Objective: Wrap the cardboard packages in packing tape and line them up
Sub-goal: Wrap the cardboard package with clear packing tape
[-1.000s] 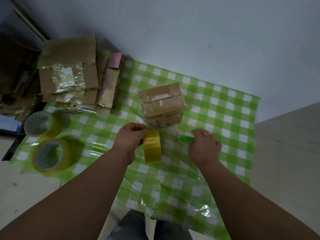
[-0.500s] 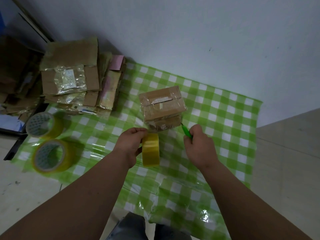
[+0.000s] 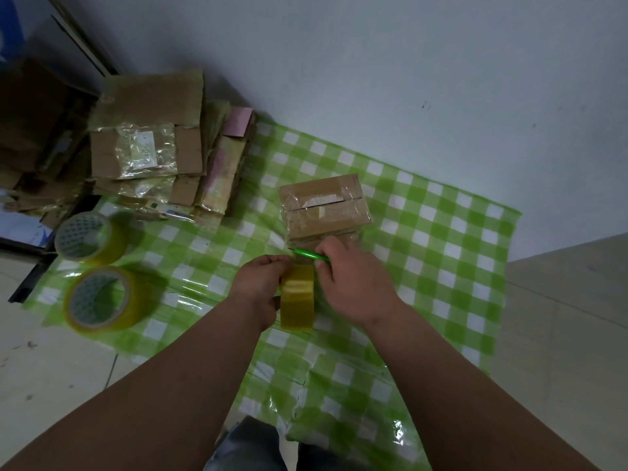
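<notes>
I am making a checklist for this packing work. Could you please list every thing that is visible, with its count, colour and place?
tape roll in hand: 1, yellow, upright on the cloth, between the hands
spare tape rolls: 2, yellow, left edge of the cloth
taped packages: a small stack, brown, middle of the cloth
flat cardboard pile: several pieces, brown, far left by the wall
green tool: 1, green, pointing at the roll's top
checked cloth: 1, green and white, on the floor
left hand: 1, grips the roll
right hand: 1, holds the tool
</notes>
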Tool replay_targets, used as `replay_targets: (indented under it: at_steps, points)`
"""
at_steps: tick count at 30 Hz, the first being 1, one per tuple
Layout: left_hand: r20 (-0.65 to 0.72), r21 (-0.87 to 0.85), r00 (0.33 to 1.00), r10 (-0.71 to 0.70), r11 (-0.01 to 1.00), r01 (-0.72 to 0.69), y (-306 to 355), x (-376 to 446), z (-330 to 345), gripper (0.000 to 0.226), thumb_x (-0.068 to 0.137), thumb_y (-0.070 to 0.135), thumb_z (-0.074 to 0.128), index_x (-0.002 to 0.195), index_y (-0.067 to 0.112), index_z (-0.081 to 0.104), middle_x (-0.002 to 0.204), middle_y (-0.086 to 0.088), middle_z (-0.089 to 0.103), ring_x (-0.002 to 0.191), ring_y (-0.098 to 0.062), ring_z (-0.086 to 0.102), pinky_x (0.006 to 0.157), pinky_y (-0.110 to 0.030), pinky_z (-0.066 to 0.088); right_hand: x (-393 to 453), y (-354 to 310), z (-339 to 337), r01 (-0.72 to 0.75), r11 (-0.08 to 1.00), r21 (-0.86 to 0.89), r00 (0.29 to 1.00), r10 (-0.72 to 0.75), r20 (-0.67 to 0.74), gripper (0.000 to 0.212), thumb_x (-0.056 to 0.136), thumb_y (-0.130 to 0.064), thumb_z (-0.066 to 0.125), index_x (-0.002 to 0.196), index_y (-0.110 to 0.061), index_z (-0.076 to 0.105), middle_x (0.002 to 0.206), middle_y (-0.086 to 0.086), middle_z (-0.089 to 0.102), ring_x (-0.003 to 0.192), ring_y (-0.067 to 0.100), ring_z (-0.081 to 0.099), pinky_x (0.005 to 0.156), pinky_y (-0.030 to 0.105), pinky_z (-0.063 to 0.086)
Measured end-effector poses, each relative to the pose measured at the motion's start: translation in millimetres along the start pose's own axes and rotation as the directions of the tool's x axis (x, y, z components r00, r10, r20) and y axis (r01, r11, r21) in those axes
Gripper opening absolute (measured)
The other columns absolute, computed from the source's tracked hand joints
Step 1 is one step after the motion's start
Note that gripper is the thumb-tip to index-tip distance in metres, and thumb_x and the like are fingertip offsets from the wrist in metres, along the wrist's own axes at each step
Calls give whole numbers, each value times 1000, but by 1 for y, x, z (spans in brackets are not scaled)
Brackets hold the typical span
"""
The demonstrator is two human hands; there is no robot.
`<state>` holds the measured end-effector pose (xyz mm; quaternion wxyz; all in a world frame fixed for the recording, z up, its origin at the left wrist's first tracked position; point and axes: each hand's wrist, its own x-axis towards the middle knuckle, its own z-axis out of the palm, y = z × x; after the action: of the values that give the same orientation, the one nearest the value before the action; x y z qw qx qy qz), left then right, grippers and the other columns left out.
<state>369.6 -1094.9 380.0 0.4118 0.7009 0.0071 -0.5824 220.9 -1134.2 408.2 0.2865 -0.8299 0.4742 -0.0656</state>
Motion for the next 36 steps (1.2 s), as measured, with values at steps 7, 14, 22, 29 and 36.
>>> replay_targets:
  at_steps: [7, 14, 22, 29, 36]
  points:
    - [13, -40, 1000, 22, 999, -21, -3, 0, -1, 8, 90, 6, 65, 84, 11, 64, 79, -7, 66, 67, -18, 65, 55, -31, 53, 8, -8, -1, 25, 993, -114, 998, -32, -59, 16, 97, -29, 47, 104, -19, 57, 94, 3, 57, 73, 25, 51, 64, 31, 29]
    - [10, -30, 999, 50, 998, -49, -3, 2, 0, 11, 89, 7, 67, 80, 12, 62, 78, -6, 66, 66, -18, 64, 59, -32, 53, 9, -7, -7, 16, 989, -145, 992, -34, -119, 13, 92, -28, 54, 98, -19, 62, 89, 1, 61, 69, 16, 40, 62, 28, 28]
    - [43, -36, 998, 56, 998, -55, -3, 1, 4, 8, 86, 5, 69, 83, 9, 63, 69, -4, 66, 53, -14, 64, 62, -34, 54, 14, -14, -5, 30, 981, -190, 994, -50, -98, 13, 88, -26, 59, 97, -18, 65, 87, 5, 61, 74, 29, 60, 65, 32, 33]
    - [35, -73, 998, 45, 996, -42, -3, 4, 3, 6, 86, 3, 67, 90, 7, 64, 90, -12, 65, 76, -22, 63, 78, -42, 53, 17, -15, 3, 19, 973, -232, 996, -38, -78, 17, 89, -27, 57, 103, -21, 66, 94, 4, 60, 82, 29, 61, 72, 34, 32]
    - [21, -55, 999, 41, 998, -40, 0, 10, 0, 3, 87, 4, 65, 89, 6, 65, 97, -13, 66, 83, -21, 62, 82, -46, 54, 19, -8, -3, -19, 972, -234, 997, 2, -73, 18, 87, -30, 57, 100, -24, 68, 91, 2, 62, 83, 27, 61, 75, 34, 35]
